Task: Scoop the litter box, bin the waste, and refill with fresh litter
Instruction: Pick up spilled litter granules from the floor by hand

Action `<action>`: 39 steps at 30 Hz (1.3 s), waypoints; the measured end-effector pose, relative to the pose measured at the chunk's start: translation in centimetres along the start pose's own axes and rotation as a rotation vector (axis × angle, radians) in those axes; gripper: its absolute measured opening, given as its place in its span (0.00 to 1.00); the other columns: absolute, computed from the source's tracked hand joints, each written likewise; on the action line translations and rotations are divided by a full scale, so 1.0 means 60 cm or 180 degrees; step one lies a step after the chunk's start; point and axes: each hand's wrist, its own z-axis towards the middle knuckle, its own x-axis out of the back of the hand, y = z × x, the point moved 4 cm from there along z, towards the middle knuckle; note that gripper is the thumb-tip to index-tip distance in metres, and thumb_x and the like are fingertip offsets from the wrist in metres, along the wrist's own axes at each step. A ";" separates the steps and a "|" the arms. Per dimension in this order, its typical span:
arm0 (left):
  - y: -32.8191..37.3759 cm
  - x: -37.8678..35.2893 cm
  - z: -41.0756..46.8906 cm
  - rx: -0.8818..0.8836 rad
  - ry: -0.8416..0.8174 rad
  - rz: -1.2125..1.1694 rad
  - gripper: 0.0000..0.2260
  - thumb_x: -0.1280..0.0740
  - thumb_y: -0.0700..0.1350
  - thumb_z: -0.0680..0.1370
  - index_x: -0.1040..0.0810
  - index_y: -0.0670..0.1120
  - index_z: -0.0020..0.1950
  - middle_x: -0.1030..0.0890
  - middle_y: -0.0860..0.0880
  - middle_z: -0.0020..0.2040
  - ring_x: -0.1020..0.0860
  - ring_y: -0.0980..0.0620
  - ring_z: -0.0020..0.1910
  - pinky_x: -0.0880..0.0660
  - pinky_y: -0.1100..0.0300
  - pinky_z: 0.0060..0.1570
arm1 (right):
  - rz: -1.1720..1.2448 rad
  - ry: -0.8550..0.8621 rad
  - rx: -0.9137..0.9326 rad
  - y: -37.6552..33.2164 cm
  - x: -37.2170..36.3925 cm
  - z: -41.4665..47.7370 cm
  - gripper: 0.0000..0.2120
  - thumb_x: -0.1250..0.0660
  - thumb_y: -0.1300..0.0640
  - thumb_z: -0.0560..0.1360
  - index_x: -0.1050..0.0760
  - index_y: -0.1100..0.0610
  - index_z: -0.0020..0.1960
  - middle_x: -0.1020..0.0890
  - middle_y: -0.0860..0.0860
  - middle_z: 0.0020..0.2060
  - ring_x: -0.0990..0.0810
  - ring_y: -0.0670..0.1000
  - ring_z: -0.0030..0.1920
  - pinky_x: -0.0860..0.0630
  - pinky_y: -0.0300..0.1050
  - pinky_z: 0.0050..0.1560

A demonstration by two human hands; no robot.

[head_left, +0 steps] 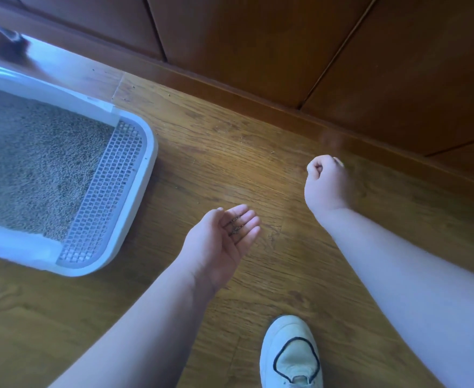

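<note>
Flooring (230, 163) bears litter box (147, 152) near panelled wall (258, 37).

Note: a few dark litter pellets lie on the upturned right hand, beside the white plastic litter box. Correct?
Wrong hand. In the head view the dark litter pellets lie on the upturned left hand, beside the white plastic litter box; the right hand is curled.

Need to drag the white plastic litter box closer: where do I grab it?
Take the white plastic litter box by the rounded rim beyond its grid step, coming from its right end: that end lies nearest the left hand, and the lip there is bare.
</note>
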 end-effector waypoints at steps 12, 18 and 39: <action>0.007 0.017 0.029 -0.0011 -0.0251 -0.0189 0.19 0.47 0.43 0.83 0.26 0.31 0.66 0.19 0.38 0.53 0.20 0.46 0.49 0.22 0.56 0.49 | -0.0875 -0.1045 0.2768 -0.142 -0.043 -0.197 0.09 0.42 0.52 0.77 0.22 0.51 0.47 0.20 0.48 0.46 0.23 0.55 0.48 0.26 0.54 0.49; 0.022 0.033 0.035 -0.0022 -0.0166 -0.0213 0.19 0.48 0.43 0.83 0.23 0.33 0.61 0.19 0.38 0.55 0.19 0.46 0.48 0.21 0.57 0.46 | -0.0895 -0.1150 0.2791 -0.164 -0.043 -0.204 0.07 0.38 0.56 0.73 0.23 0.50 0.48 0.22 0.45 0.49 0.25 0.53 0.49 0.26 0.53 0.50; 0.312 -0.184 -0.737 -0.0628 -0.0012 -0.1059 0.19 0.49 0.45 0.84 0.22 0.36 0.57 0.17 0.39 0.53 0.17 0.44 0.52 0.21 0.51 0.51 | -0.1399 -0.1246 0.2089 -0.594 0.607 -0.394 0.27 0.44 0.45 0.82 0.38 0.52 0.79 0.33 0.52 0.76 0.39 0.55 0.76 0.37 0.57 0.73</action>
